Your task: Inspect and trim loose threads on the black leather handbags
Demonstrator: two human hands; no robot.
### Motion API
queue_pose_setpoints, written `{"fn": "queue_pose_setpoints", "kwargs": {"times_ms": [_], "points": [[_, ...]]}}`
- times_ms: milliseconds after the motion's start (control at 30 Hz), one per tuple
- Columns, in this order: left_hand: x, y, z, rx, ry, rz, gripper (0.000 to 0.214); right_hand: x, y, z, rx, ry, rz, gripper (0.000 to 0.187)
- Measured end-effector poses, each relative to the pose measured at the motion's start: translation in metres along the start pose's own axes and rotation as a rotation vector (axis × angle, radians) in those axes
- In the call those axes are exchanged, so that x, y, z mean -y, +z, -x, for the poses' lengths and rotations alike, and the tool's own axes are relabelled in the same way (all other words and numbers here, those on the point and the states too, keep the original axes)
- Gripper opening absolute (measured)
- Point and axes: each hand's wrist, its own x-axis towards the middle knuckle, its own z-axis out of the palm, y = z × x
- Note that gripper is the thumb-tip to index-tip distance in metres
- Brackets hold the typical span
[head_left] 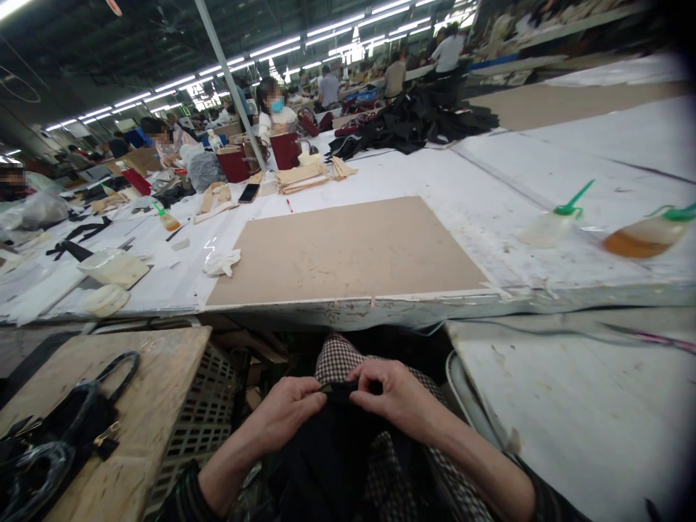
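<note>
My left hand (pixel 287 413) and my right hand (pixel 392 391) meet over my lap, below the table's front edge. Both are closed in a pinch on the top edge of a black piece of material (pixel 326 449) that hangs down over my checked trousers (pixel 334 357). The fingertips of the two hands nearly touch at a narrow black strip (pixel 340 390) along that edge. The lower part of the black piece is dark and hard to make out.
A brown cardboard sheet (pixel 348 250) lies on the white worktable (pixel 489 210). Two glue bottles with green nozzles (pixel 554 221) (pixel 647 233) lie at right. A wooden board (pixel 146 413) with black bag parts (pixel 65 428) sits left. Other people work at the far end.
</note>
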Motion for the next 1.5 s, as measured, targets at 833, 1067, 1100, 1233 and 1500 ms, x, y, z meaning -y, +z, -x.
{"fn": "queue_pose_setpoints", "kwargs": {"times_ms": [833,1067,1100,1233,1500], "points": [[-0.037,0.003,-0.01,-0.026,0.192,-0.236,0.023,-0.005,0.003,0.005,-0.149,0.028,0.254,0.024],[-0.034,0.017,-0.025,-0.132,0.201,-0.428,0.029,-0.007,0.001,0.002,-0.117,0.056,0.216,0.02],[-0.032,0.017,-0.026,-0.124,0.183,-0.403,0.03,-0.007,-0.002,0.002,-0.099,0.056,0.206,0.018],[-0.031,0.011,-0.027,-0.052,0.121,-0.308,0.029,-0.006,-0.023,0.013,-0.05,0.034,0.163,0.006],[-0.039,0.009,-0.041,-0.045,0.166,-0.473,0.016,-0.004,-0.008,0.114,-0.112,0.192,0.127,0.083]]}}
